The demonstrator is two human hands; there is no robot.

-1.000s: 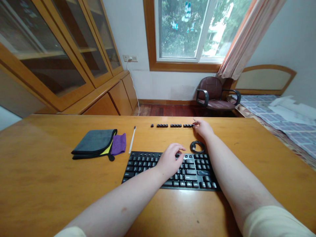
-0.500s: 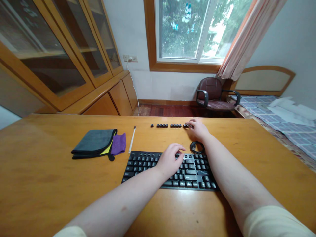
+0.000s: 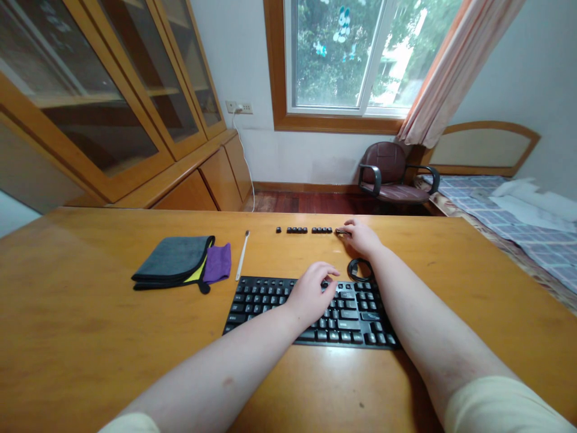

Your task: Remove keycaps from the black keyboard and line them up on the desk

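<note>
A black keyboard (image 3: 347, 325) lies on the wooden desk with its top row facing away from me. My left hand (image 3: 311, 291) rests over the middle of it, thumb and fingers apart, near the top row and holding nothing. Beyond the keyboard, loose black keycaps (image 3: 297, 230) stand in a line of small groups. At the right end of that line my right hand (image 3: 358, 236) has its fingertips closed on a keycap (image 3: 339, 231); the fingers partly hide that group. A coiled black cable (image 3: 359, 269) sits just below my right wrist.
Left of the keyboard are a white brush (image 3: 242, 255), a folded grey cloth (image 3: 175, 258) and a purple cloth (image 3: 218, 263). The far desk edge runs just behind the keycaps. Past it stand a chair (image 3: 387, 171), a bed (image 3: 487, 186) and a glass-fronted cabinet (image 3: 135, 159).
My right hand's fingers have shifted slightly at the right end of the keycap line. My left hand stays in place over the keyboard. The view has moved a touch.
</note>
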